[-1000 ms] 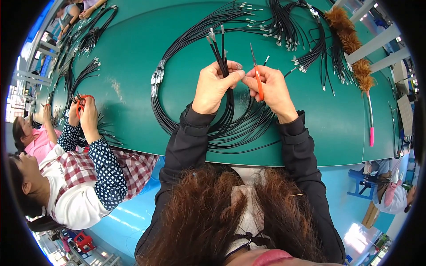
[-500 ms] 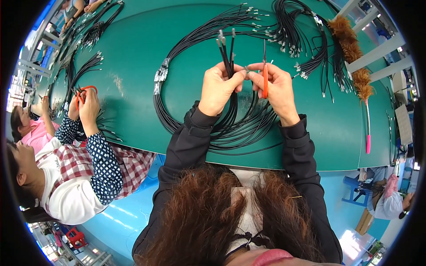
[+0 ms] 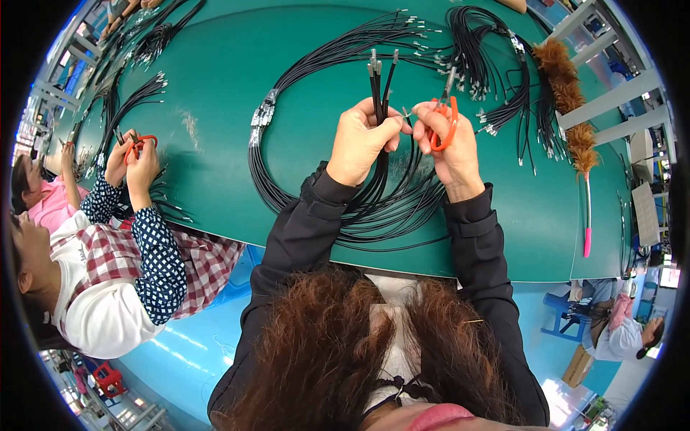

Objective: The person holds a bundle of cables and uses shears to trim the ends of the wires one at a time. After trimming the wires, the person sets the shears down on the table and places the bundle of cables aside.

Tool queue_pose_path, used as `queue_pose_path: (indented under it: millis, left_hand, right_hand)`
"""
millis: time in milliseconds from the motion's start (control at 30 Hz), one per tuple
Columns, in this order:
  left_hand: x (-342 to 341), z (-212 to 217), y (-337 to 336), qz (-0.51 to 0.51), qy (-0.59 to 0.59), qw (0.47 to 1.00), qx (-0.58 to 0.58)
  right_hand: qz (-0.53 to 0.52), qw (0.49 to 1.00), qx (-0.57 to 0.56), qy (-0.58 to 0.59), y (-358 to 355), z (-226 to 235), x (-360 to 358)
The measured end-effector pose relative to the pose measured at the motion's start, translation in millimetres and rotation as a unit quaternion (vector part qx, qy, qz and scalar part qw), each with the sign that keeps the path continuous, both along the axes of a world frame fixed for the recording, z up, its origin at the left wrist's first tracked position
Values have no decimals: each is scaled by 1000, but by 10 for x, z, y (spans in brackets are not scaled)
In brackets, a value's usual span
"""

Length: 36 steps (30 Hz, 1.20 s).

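Over the green table (image 3: 215,86), two hands, left (image 3: 363,140), right (image 3: 449,144), one cable bundle (image 3: 379,86), one orange cutter (image 3: 444,118)

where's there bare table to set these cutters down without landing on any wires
The widest bare green table lies to the left, between the looped black cables and the co-worker's hands. A smaller patch sits right of the right hand, before the feather duster. The far edge, around the wire bundles, and the spot under the left hand, are crowded.
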<state>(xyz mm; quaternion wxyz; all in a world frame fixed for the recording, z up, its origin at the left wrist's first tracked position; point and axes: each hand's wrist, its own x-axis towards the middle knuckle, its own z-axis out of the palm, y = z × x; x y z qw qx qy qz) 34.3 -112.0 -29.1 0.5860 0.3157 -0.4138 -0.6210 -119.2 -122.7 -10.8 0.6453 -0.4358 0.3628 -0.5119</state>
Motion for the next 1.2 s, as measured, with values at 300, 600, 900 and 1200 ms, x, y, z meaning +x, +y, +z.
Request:
queue_pose_path:
  millis: [300,600,900,1200]
  left_hand:
    - [-10,12,-2,-14,-23,1000,2]
    - [6,-13,-22,-19,0,1000,12]
    - [-55,63,27,18,-48,998,-32]
    - [-55,21,21,5,-69,998,-16]
  right_hand:
    - [9,994,-49,93,5,69,-7]
    - [-26,999,-6,40,53,96,-29]
    - [0,995,-31,90,80,52,-15]
    - [-37,998,-28,47,106,12,5]
